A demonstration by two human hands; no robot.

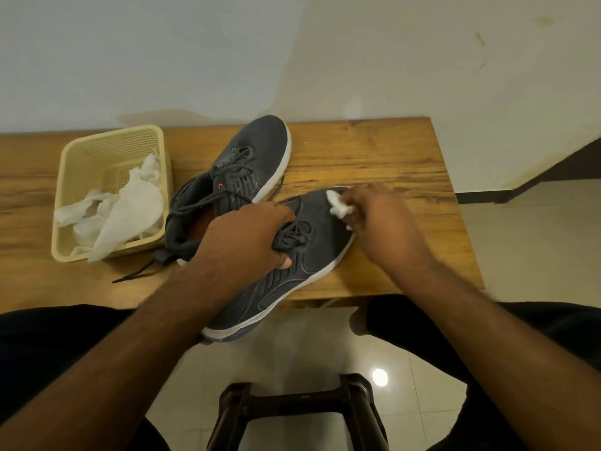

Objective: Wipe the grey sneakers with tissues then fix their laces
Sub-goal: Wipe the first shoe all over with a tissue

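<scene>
head view: left hand grips the near grey sneaker over its laces, i judge to steady it, heel hanging off the table edge. right hand pinches a wadded tissue against the toe. second sneaker rests beside the basket holding spare tissues, within reach.

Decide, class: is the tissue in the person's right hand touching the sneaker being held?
Touching. The head view shows the right hand pressing the wadded tissue against the toe of the near sneaker, with no gap between them.
</scene>
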